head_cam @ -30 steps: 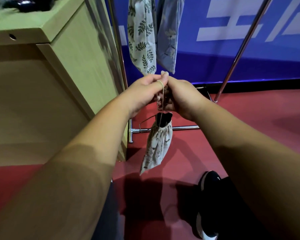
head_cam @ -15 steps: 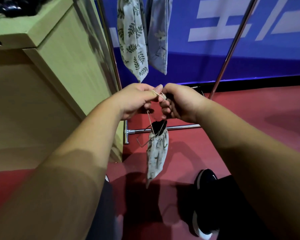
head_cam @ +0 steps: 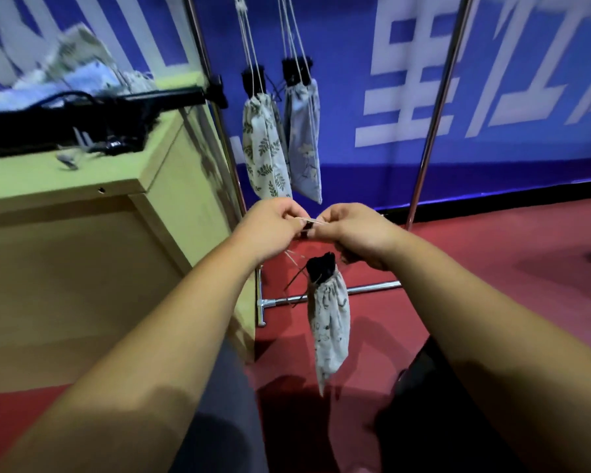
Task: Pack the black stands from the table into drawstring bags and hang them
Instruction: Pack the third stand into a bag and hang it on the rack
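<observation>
A pale patterned drawstring bag hangs below my hands, with the black top of a stand poking out of its gathered mouth. My left hand and my right hand each pinch the bag's cord, which runs taut between them. Two filled bags hang by their cords from above: a leaf-print bag and a blue-grey bag. More black stands lie on the table at the left.
Loose bags lie blurred at the back of the table. Chrome rack poles rise before a blue banner, and the rack's base bar lies on the red floor. My dark trouser legs and a shoe show at the bottom.
My hands have pulled slightly apart, drawing the cord taut. The view has tilted up, bringing the hanging bags' tops and the table top into sight. The held bag hangs lower.
</observation>
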`<state>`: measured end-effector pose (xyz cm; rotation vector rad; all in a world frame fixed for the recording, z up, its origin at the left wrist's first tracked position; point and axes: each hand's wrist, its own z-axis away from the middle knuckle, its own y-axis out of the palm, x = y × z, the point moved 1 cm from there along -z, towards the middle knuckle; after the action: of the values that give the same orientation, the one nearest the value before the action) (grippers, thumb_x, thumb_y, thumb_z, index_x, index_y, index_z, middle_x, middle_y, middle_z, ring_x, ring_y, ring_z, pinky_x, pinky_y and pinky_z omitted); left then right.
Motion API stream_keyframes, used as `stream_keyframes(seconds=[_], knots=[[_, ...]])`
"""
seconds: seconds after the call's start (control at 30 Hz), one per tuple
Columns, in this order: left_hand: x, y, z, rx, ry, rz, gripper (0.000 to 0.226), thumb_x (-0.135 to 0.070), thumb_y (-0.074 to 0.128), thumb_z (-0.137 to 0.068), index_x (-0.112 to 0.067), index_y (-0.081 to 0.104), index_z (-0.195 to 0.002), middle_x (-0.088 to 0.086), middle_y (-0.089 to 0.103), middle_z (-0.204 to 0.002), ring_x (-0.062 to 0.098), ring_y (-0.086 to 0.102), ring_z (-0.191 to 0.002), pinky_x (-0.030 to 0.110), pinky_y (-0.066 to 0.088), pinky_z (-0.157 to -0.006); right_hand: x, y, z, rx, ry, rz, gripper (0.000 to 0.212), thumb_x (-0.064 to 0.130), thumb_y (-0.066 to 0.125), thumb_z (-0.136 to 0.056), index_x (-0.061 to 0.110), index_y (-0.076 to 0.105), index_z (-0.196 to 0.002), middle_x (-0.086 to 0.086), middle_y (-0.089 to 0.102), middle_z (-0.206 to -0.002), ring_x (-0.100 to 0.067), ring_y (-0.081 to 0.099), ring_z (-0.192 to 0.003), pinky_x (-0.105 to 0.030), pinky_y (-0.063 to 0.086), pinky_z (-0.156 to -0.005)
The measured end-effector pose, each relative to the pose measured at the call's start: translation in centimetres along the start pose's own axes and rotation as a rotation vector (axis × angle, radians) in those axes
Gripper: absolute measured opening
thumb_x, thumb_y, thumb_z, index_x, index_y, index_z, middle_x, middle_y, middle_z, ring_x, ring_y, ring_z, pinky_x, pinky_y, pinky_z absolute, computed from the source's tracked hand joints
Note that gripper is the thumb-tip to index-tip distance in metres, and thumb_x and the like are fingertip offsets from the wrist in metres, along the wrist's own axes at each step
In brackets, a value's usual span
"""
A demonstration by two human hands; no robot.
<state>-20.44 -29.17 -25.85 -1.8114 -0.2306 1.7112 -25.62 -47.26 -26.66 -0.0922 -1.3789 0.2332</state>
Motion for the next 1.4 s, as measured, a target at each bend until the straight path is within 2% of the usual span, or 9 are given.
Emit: stream_keyframes(seconds=[0.1, 0.23, 0.37, 0.57, 0.8, 0.9, 1.03, 1.2, 1.4], knots=[[-3.5, -0.8, 0.3, -0.026, 0.063, -0.115, 0.013, -0.036, 0.062, -0.078, -0.041, 0.073, -0.083, -0.008, 0.069, -0.068, 0.022, 0.066, -0.064, 0.045, 0.058, -0.066, 2.2, -1.5, 0.9, -0.113, -0.061, 0.05, 0.018, 0.022, 0.079, -0.094, 0.015, 0.064, -0.087, 0.001, 0.04, -0.054, -0.017, 0.034, -0.045, -0.027, 0.03, -0.047], [-7.2, -1.8, -0.2, -0.036, 0.118, -0.078, 0.01, -0.014, 0.069, -0.092, -0.021, 0.073, -0.085, -0.006, 0.07, -0.063, 0.021, 0.063, -0.061, 0.053, 0.06, -0.068, 5.6, -3.7, 1.6, -0.159, -0.108, 0.007, 0.018, 0.026, 0.081, -0.093, 0.015, 0.068, -0.089, 0.0, 0.041, -0.054, -0.019, 0.035, -0.047, -0.03, 0.037, -0.05], [-11.8, -3.8, -1.2, -0.056, 0.181, -0.06, 0.012, -0.007, 0.075, -0.092, -0.015, 0.071, -0.084, 0.005, 0.068, -0.069, 0.016, 0.059, -0.056, 0.033, 0.052, -0.059, 10.2, -5.7, 2.2, -0.125, -0.101, -0.147, 0.015, 0.02, 0.081, -0.093, 0.016, 0.067, -0.095, 0.001, 0.047, -0.061, -0.013, 0.044, -0.053, -0.037, 0.057, -0.064], [-17.1, -6.5, -4.0, -0.147, 0.232, 0.062, 0.013, -0.014, 0.081, -0.09, -0.018, 0.074, -0.08, -0.001, 0.07, -0.064, 0.013, 0.063, -0.057, 0.03, 0.052, -0.061, 15.5, -9.0, 1.0, -0.105, -0.181, -0.262, 0.007, 0.017, 0.075, -0.096, 0.017, 0.068, -0.098, -0.002, 0.054, -0.076, -0.014, 0.032, -0.052, -0.027, 0.025, -0.051], [-21.5, -6.7, -8.2, 0.004, 0.085, 0.381, 0.011, -0.017, 0.076, -0.097, -0.013, 0.066, -0.097, 0.006, 0.068, -0.081, 0.028, 0.081, -0.087, 0.041, 0.06, -0.078, 19.2, -13.4, -3.0, -0.269, -0.291, -0.144, 0.009, 0.026, 0.081, -0.094, 0.02, 0.076, -0.098, -0.001, 0.067, -0.083, -0.014, 0.041, -0.053, -0.028, 0.037, -0.052], [-22.6, -6.4, -11.3, -0.048, 0.107, 0.286, 0.016, -0.024, 0.079, -0.094, -0.014, 0.068, -0.099, -0.001, 0.064, -0.066, 0.023, 0.079, -0.077, 0.036, 0.058, -0.069, 19.8, -15.2, -5.5, -0.346, -0.341, -0.149, 0.01, 0.026, 0.082, -0.094, 0.019, 0.076, -0.098, 0.0, 0.068, -0.083, -0.013, 0.041, -0.053, -0.029, 0.036, -0.053], [-23.8, -6.2, -15.1, -0.198, 0.225, 0.17, 0.02, -0.031, 0.081, -0.092, -0.015, 0.07, -0.089, 0.004, 0.07, -0.074, 0.02, 0.073, -0.063, 0.03, 0.048, -0.052, 20.0, -17.1, -9.2, -0.425, -0.414, -0.156, 0.014, 0.025, 0.08, -0.096, 0.012, 0.075, -0.101, 0.002, 0.06, -0.076, -0.016, 0.04, -0.057, -0.032, 0.038, -0.055], [-25.4, -7.1, -18.5, -0.298, 0.294, -0.009, 0.02, -0.035, 0.078, -0.095, -0.017, 0.071, -0.089, 0.004, 0.076, -0.072, 0.02, 0.078, -0.067, 0.045, 0.062, -0.063, 21.2, -19.2, -13.4, -0.482, -0.461, -0.059, 0.015, 0.033, 0.081, -0.095, 0.02, 0.077, -0.098, 0.009, 0.062, -0.071, -0.023, 0.041, -0.069, -0.039, 0.041, -0.063], [-26.9, -9.4, -22.6, -0.453, 0.412, -0.13, 0.017, -0.022, 0.074, -0.099, -0.016, 0.065, -0.086, 0.006, 0.073, -0.074, 0.013, 0.075, -0.056, 0.051, 0.066, -0.066, 24.2, -19.2, -17.6, -0.516, -0.562, -0.016, 0.015, 0.03, 0.078, -0.098, 0.015, 0.076, -0.099, 0.014, 0.065, -0.068, -0.001, 0.05, -0.053, -0.03, 0.045, -0.06]])
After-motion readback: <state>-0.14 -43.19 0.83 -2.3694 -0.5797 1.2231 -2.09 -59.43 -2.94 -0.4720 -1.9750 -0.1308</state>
